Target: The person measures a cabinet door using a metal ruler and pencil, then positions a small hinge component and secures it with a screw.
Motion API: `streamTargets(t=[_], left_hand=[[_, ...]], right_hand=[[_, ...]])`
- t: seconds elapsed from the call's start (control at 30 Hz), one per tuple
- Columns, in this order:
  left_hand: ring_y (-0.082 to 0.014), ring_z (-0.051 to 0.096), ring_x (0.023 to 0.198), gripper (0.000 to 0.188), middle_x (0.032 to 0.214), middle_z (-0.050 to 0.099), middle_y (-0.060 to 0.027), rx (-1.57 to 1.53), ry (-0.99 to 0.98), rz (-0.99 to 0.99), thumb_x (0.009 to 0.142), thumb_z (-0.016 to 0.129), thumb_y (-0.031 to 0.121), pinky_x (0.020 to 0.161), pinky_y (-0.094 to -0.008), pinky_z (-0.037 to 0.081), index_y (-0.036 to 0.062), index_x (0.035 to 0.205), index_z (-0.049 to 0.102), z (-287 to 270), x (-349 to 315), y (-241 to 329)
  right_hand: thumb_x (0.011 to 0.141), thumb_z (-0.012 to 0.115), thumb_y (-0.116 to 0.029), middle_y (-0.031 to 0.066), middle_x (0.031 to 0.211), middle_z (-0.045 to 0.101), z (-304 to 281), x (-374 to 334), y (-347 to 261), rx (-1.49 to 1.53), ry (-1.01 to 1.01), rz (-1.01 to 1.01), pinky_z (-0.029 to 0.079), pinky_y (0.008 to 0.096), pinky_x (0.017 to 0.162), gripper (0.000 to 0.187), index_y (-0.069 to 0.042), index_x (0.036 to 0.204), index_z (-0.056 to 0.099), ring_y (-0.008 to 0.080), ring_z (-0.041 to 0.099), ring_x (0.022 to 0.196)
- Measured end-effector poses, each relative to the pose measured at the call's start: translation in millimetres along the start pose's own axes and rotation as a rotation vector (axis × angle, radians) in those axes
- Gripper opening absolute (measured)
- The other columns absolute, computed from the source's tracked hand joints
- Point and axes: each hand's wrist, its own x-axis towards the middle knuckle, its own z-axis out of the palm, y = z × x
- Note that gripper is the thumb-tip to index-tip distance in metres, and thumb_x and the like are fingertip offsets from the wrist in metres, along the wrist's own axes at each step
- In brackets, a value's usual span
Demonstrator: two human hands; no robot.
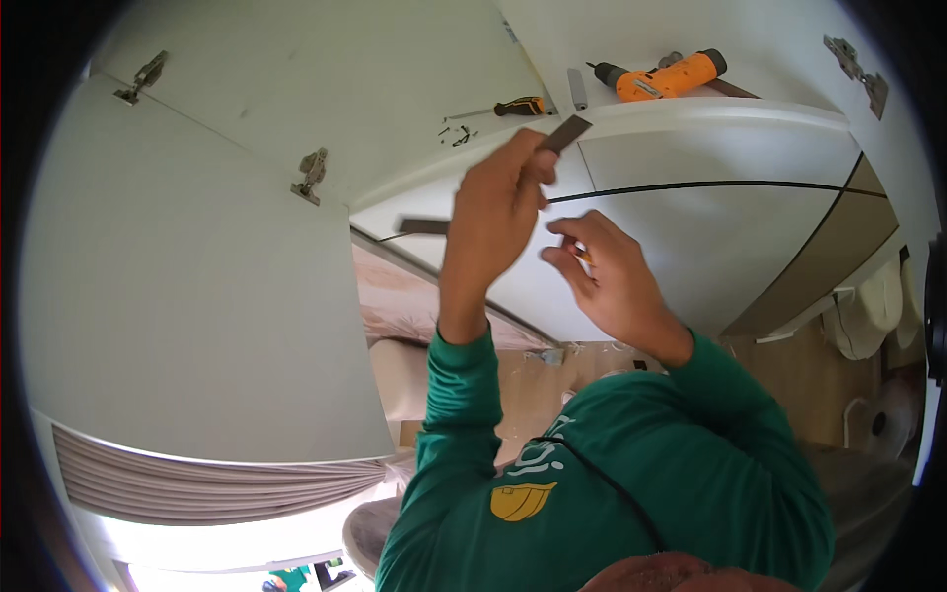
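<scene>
My left hand (493, 197) is closed around a dark brown-grey flat strip (567, 134), raised in front of the white cabinet fronts. Another dark strip end (422, 227) sticks out on the wrist side of this hand; whether both ends belong to one piece I cannot tell. Lower and to the right, my right hand (617, 281) has its fingers curled, with thumb and index tips a little apart. A thin yellow-orange thing (585, 257) shows in its grip, mostly hidden by the fingers. The two hands do not touch.
On the white cabinet top lie an orange and black cordless drill (671, 79), a grey bar (577, 89), a screwdriver (520, 106) and several dark screws (460, 135). White doors with metal hinges (312, 176) stand left and right. A pleated curtain (217, 483) hangs lower left.
</scene>
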Motion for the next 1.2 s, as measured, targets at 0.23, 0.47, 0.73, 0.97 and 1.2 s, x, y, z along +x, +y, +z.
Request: streamTargets(t=[0.23,0.47,0.73,0.97,1.2], left_hand=[[-0.0225,0.058,0.070,0.017,0.086,0.066,-0.0045,0.575,0.112,0.256,0.100,0.065,0.026,0.066,-0.0360,0.047,0.0097,0.102,0.070,-22,42,-44],[-0.0187,0.059,0.062,0.017,0.079,0.071,-0.0022,0.433,0.141,0.346,0.096,0.070,0.027,0.059,-0.0312,0.046,0.0141,0.105,0.077,-18,52,-68],[-0.0187,0.063,0.064,0.017,0.082,0.073,-0.0002,0.451,0.206,0.485,0.096,0.070,0.030,0.060,-0.0316,0.048,0.0169,0.102,0.079,-11,59,-86],[-0.0162,0.063,0.069,0.016,0.083,0.073,0.0037,0.466,0.260,0.501,0.095,0.070,0.030,0.061,-0.0321,0.049,0.0173,0.098,0.079,-4,62,-90],[-0.0146,0.062,0.069,0.011,0.077,0.067,0.0048,0.516,0.289,0.528,0.094,0.071,0.026,0.059,-0.0311,0.048,0.0175,0.096,0.079,0,61,-90]], right_hand=[[0.096,0.072,-0.010,0.0010,0.079,0.060,-66,-42,13,-0.055,0.176,0.333,0.039,0.0236,0.058,0.016,-0.002,0.108,0.068,0.0075,0.048,0.066],[0.101,0.068,-0.012,-0.0044,0.079,0.055,-70,-42,3,0.030,0.328,0.498,0.035,0.0200,0.059,0.014,0.000,0.107,0.068,0.0029,0.041,0.067],[0.111,0.041,-0.040,-0.0017,0.076,0.055,-73,-24,-1,0.338,0.351,0.418,0.038,0.0274,0.058,0.051,0.001,0.110,0.073,0.0084,0.044,0.064],[0.112,0.024,-0.053,0.0045,0.073,0.059,-99,8,3,0.328,-0.229,0.150,0.047,0.0307,0.066,0.077,0.002,0.106,0.076,0.0154,0.057,0.069],[0.112,0.041,-0.045,0.0114,0.097,0.072,-78,25,15,0.236,0.078,0.015,0.056,0.0326,0.083,0.057,0.002,0.126,0.069,0.0197,0.071,0.092]])
